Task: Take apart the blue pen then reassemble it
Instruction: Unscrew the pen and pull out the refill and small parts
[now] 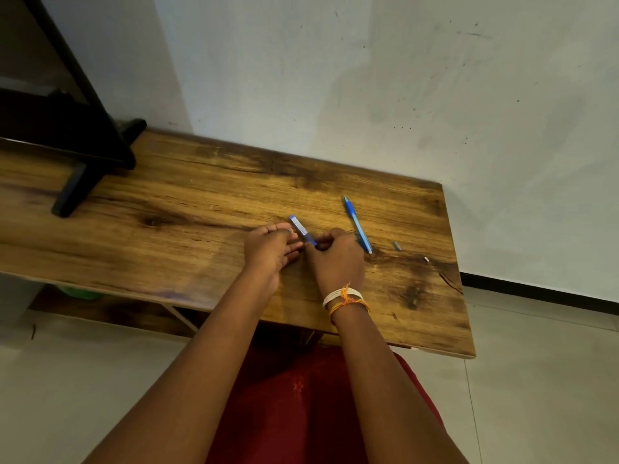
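Blue plastic is the whole story on this wooden table (201,182). Both hands meet mid-table over a short blue piece (302,230), maybe the pen's cap or upper barrel, hard to call from up here. The right hand (338,259) is curled, fingertips pinching that piece at its near end. The left hand (269,251) lies alongside, fingers extended and loose, just touching or brushing it; whether it truly grips, I can't tell. The piece's long axis runs diagonally, rising away and leftward from the right hand's pinch.

Off to the right, well apart from the left hand but just beside the right knuckles, lies the long blue pen body (357,224), tip pointing away, roughly parallel to the held piece. Two small loose parts, a grey bit (397,246) and a white bit (426,259), sit farther right. The right hand is plainly nearer; I'd judge it reaches next.
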